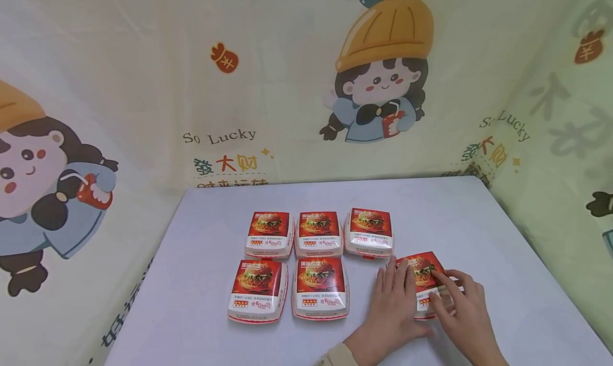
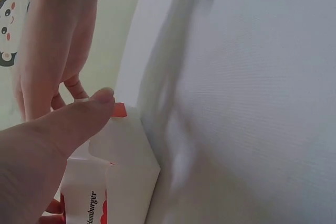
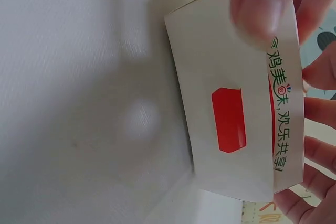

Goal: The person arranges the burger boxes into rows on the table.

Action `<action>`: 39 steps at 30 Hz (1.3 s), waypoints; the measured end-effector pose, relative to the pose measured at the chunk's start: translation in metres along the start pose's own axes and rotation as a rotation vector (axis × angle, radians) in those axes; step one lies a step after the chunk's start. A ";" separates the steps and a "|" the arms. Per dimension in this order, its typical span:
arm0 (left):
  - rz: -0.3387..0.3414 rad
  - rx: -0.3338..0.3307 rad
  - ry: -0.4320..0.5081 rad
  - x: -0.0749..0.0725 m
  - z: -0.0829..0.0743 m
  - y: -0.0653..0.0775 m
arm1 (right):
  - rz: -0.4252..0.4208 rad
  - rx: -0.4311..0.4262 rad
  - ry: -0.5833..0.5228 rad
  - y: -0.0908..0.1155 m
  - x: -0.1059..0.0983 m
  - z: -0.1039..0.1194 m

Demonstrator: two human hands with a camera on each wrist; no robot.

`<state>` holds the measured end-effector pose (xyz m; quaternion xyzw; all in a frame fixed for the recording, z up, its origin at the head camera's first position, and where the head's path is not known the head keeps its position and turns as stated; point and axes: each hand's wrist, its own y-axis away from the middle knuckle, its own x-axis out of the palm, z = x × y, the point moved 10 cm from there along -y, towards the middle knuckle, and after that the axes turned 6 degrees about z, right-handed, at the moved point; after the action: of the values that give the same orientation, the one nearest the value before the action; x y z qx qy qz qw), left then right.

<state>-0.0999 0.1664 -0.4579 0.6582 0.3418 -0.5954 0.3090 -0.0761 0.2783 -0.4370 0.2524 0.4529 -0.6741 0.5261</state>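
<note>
A red-and-white burger box [image 1: 424, 268] lies on the table at the right, its lid closed and printed with a burger. The left hand [image 1: 390, 302] rests against the box's left side, fingers straight. In the left wrist view its thumb [image 2: 86, 116] reaches across the box's front beside a red tab [image 2: 119, 110]. The right hand [image 1: 466, 307] holds the same box from the right, fingers bent over the lid and thumb near the front. The right wrist view shows the white front of the box [image 3: 210, 66] close up, with a thumb and several fingertips about it.
Three matching boxes stand in a back row: left [image 1: 269, 233], middle [image 1: 319, 233] and right [image 1: 369, 232]. Two more, one left [image 1: 257, 289] and one right [image 1: 321, 289], stand in front. The white table [image 1: 191, 281] is bordered by a cartoon-printed cloth [image 1: 287, 89].
</note>
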 end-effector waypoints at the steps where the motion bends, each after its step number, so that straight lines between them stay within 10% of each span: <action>1: -0.013 -0.003 -0.006 0.000 0.000 0.000 | 0.006 -0.001 -0.001 0.000 0.001 0.001; 7: -0.096 -0.004 -0.036 -0.004 -0.002 -0.001 | 0.019 -0.013 -0.020 0.002 0.005 0.004; 16: -0.035 0.005 -0.004 -0.001 0.003 -0.002 | 0.075 0.010 -0.016 0.006 0.011 0.007; 30: -0.019 0.071 -0.087 -0.010 0.008 0.002 | 0.124 -0.317 -0.087 0.013 0.016 0.034; 39: 0.079 0.106 -0.031 -0.012 0.018 0.006 | 0.163 -0.351 -0.040 0.014 0.020 0.038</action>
<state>-0.1058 0.1471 -0.4479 0.6773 0.2789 -0.6100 0.3023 -0.0643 0.2352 -0.4408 0.1793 0.5308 -0.5448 0.6240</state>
